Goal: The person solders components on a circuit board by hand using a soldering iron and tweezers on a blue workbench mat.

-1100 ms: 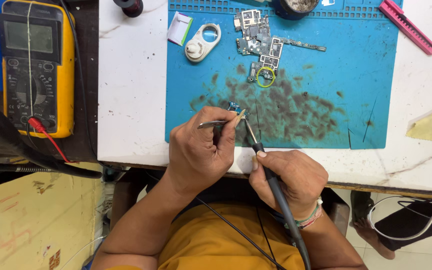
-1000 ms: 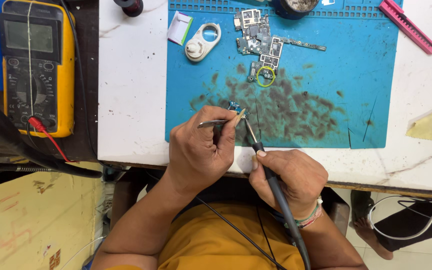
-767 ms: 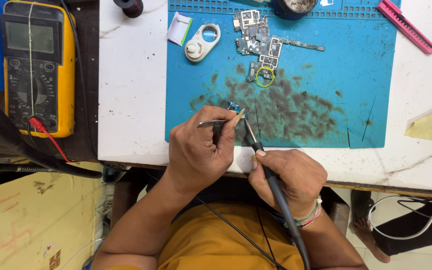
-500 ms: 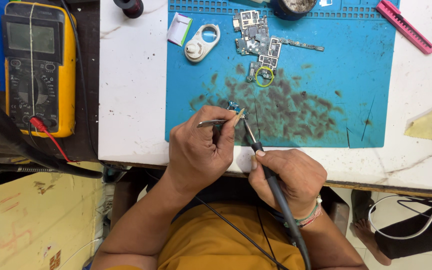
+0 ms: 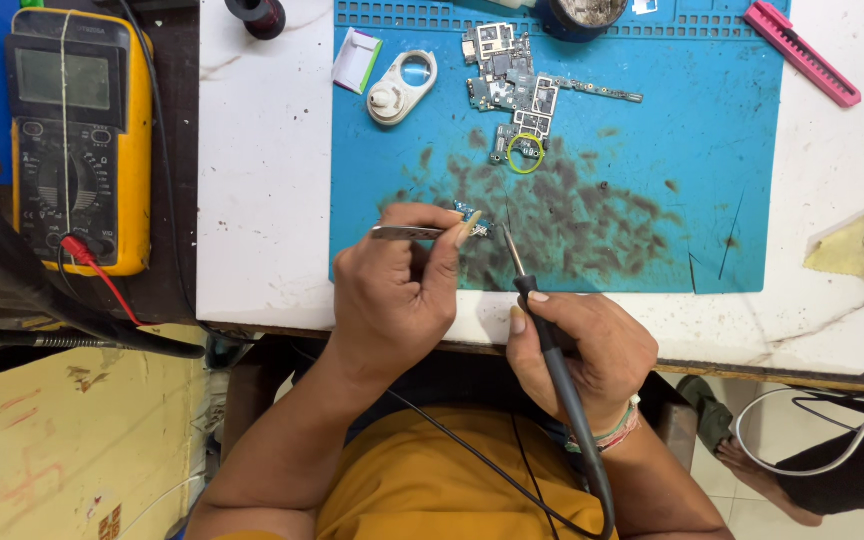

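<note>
A pair of tweezers (image 5: pixel 407 232) is pinched in the left hand (image 5: pixel 392 295), thumb and fingers closed narrow on the shaft, tips pointing to 3 o'clock onto a small blue circuit piece (image 5: pixel 472 217). The soldering iron (image 5: pixel 542 330) is held pen-style in the right hand (image 5: pixel 582 350), grip closed round the black handle, tip aimed toward 11 o'clock and set just beside the piece; actual contact can't be told.

Vs approx. a second ago, almost nothing has shifted: both hands, tweezers and iron tip sit at the same spot, so the work at that one joint is judged to be ongoing, w/ the piece kept steady.

The piece lies on the blue mat (image 5: pixel 652 120), near its 6 o'clock edge, amid dark smudges. At 12 o'clock from the hands, a bare phone board (image 5: pixel 507 85) w/ a small yellow ring (image 5: pixel 525 155) is seen. At 11 o'clock, a white plastic part (image 5: pixel 402 88). Far off at 9–10 o'clock on the desk (image 5: pixel 262 180), a yellow meter (image 5: pixel 77 140). At 1–2 o'clock, a pink strip tool (image 5: pixel 802 52).
</note>
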